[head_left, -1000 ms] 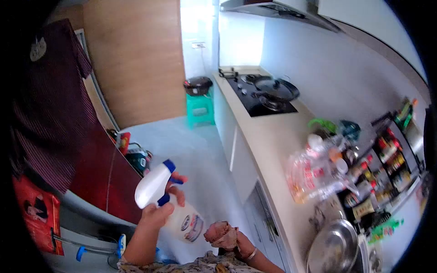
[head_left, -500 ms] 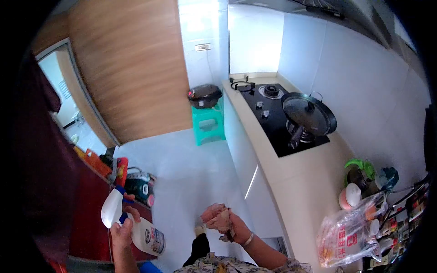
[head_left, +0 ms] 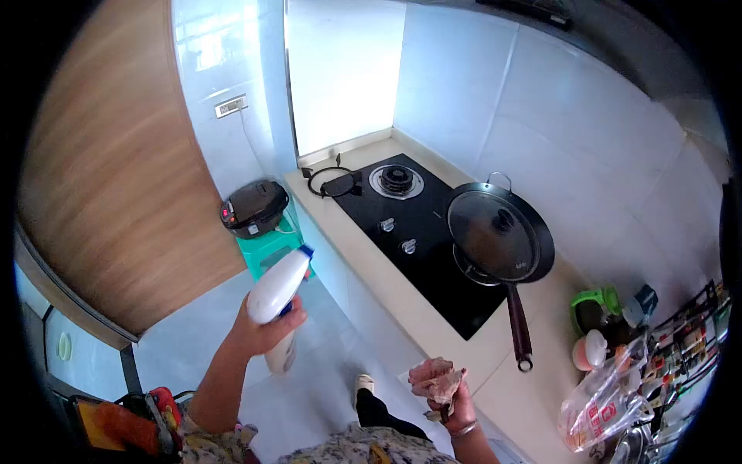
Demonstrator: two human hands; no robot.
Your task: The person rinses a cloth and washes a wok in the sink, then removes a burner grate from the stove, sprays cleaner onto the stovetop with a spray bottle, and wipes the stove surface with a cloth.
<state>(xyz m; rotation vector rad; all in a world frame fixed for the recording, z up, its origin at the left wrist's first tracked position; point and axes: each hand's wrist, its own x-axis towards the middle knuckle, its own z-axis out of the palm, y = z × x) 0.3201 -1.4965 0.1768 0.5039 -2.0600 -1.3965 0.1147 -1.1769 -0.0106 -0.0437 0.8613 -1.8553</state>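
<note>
A white spray bottle [head_left: 277,288] with a blue nozzle is gripped in my left hand [head_left: 259,334], its head pointing up toward the stove. My fingers wrap round its neck, and its lower body shows below them. My right hand [head_left: 462,408] is closed on a crumpled, pinkish-brown cloth [head_left: 437,380] beside the counter's front edge. Ahead is a black gas stove [head_left: 421,271]. A dark frying pan [head_left: 543,246] with a glass lid [head_left: 487,241] sits over the near burner. The far burner [head_left: 396,179] is bare, and its pan support [head_left: 334,182] lies off at the counter's left corner.
A dark rice cooker [head_left: 256,207] stands on a green stool [head_left: 261,249] by the wall. Along the right of the counter [head_left: 495,387] are a green-rimmed jug [head_left: 591,311], a plastic bag [head_left: 599,414] and several jars. The pan's handle [head_left: 519,329] juts over the counter.
My view has turned right and come nearer the stove. My left hand has raised the spray bottle forward, and my right hand has carried the cloth to the counter's edge.
</note>
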